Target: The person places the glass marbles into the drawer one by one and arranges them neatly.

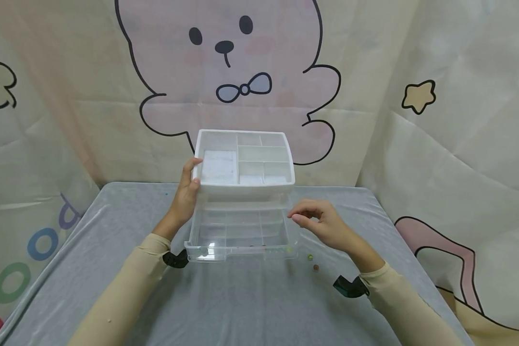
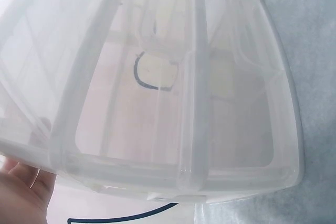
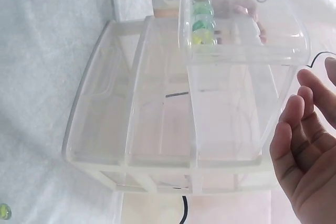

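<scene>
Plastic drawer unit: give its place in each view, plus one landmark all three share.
Head: plastic drawer unit at the centre.
Left wrist: plastic drawer unit fills most of the picture, seen sideways.
Right wrist: plastic drawer unit across the middle, also sideways.
Shared landmark: grey tablecloth, low in the head view, along the right edge in left wrist, along the left edge in right wrist.

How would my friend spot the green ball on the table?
Find the white-topped drawer box on the grey table. In the head view, look just right of its pulled-out drawer. The green ball lies there, farther back than its brown neighbour.
</scene>
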`<state>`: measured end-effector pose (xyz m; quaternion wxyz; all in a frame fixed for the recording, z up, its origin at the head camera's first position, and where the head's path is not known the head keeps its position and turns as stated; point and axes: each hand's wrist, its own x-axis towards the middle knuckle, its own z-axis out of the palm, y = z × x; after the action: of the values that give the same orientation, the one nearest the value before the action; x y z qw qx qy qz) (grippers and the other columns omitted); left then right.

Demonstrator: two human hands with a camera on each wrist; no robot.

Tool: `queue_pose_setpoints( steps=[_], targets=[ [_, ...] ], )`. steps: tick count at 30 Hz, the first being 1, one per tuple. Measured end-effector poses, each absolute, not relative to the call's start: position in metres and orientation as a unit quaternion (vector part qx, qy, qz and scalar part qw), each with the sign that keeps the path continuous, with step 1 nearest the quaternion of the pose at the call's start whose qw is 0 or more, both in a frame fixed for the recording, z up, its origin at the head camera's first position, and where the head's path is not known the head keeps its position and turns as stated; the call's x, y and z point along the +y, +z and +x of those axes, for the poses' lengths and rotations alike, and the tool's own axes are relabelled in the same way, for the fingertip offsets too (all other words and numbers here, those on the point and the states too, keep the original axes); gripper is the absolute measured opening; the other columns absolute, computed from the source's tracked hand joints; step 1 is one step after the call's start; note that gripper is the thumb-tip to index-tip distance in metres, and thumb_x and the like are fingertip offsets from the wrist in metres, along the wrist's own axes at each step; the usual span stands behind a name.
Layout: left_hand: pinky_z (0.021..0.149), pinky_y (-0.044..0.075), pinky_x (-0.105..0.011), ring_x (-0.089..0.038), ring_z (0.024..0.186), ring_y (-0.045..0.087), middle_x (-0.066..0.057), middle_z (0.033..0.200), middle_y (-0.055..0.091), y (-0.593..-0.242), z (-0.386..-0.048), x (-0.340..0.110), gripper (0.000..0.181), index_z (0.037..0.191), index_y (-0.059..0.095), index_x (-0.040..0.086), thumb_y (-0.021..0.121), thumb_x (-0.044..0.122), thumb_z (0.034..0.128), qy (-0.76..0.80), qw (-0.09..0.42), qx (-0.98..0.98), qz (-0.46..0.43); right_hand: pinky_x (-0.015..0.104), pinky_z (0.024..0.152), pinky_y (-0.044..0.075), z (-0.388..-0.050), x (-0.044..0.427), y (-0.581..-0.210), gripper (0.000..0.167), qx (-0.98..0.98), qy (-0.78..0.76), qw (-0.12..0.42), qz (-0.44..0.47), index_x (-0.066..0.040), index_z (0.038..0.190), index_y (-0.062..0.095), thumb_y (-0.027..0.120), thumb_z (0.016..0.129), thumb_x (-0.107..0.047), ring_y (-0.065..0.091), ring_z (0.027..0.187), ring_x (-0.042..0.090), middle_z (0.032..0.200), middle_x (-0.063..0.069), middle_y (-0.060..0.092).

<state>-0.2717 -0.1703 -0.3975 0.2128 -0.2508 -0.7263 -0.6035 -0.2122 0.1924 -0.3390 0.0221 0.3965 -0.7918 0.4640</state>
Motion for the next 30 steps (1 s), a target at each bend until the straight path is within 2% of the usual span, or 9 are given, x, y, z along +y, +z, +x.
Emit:
queue_pose_setpoints(
  steps=[6,14,21,26,30],
  targets=[
    [0.102,0.028,-0.05,-0.037,0.131,0.032,-0.024,0.155,0.023,-0.398,-0.272,-0.17,0.043,0.147,0.028,0.009,0.032,0.022,0.106,-0.613,0.22,-0.715,-0.254,0.026,0.065,0.05,-0.213,0.197,-0.34,0.019,-0.793,0.465,0.03,0.393,-0.008,0.102,0.074,0.06,0.097,0.002,0.055,0.072,0.013,0.091,-0.004,0.067],
    [0.1,0.029,-0.056,-0.04,0.134,0.028,-0.022,0.159,0.019,-0.399,-0.272,-0.171,0.042,0.146,0.025,0.01,0.029,0.019,0.1052,-0.605,0.213,-0.725,-0.251,0.025,0.064,0.049,-0.214,0.207,-0.345,0.017,-0.786,0.472,0.047,0.396,-0.004,0.102,0.073,0.059,0.096,0.004,0.054,0.071,0.012,0.092,-0.009,0.067],
    [0.094,0.033,-0.052,-0.039,0.131,0.031,-0.022,0.159,0.018,-0.397,-0.271,-0.17,0.044,0.147,0.025,0.012,0.028,0.016,0.1032,-0.601,0.206,-0.732,-0.245,0.026,0.064,0.049,-0.215,0.217,-0.35,0.017,-0.779,0.483,0.056,0.396,-0.001,0.104,0.073,0.058,0.097,0.005,0.053,0.07,0.015,0.088,-0.009,0.063],
    [0.095,0.032,-0.052,-0.039,0.131,0.031,-0.022,0.159,0.019,-0.396,-0.271,-0.17,0.044,0.147,0.025,0.012,0.029,0.017,0.1031,-0.601,0.208,-0.731,-0.247,0.026,0.063,0.049,-0.216,0.226,-0.356,0.018,-0.782,0.483,0.059,0.389,0.0,0.103,0.072,0.057,0.097,0.007,0.054,0.069,0.019,0.085,-0.009,0.061],
    [0.097,0.031,-0.052,-0.038,0.131,0.031,-0.023,0.158,0.02,-0.395,-0.272,-0.17,0.045,0.147,0.025,0.011,0.029,0.017,0.1029,-0.599,0.212,-0.731,-0.25,0.027,0.06,0.048,-0.217,0.232,-0.362,0.017,-0.787,0.484,0.058,0.379,0.001,0.103,0.072,0.058,0.097,0.007,0.054,0.067,0.013,0.084,-0.009,0.062]
  ],
)
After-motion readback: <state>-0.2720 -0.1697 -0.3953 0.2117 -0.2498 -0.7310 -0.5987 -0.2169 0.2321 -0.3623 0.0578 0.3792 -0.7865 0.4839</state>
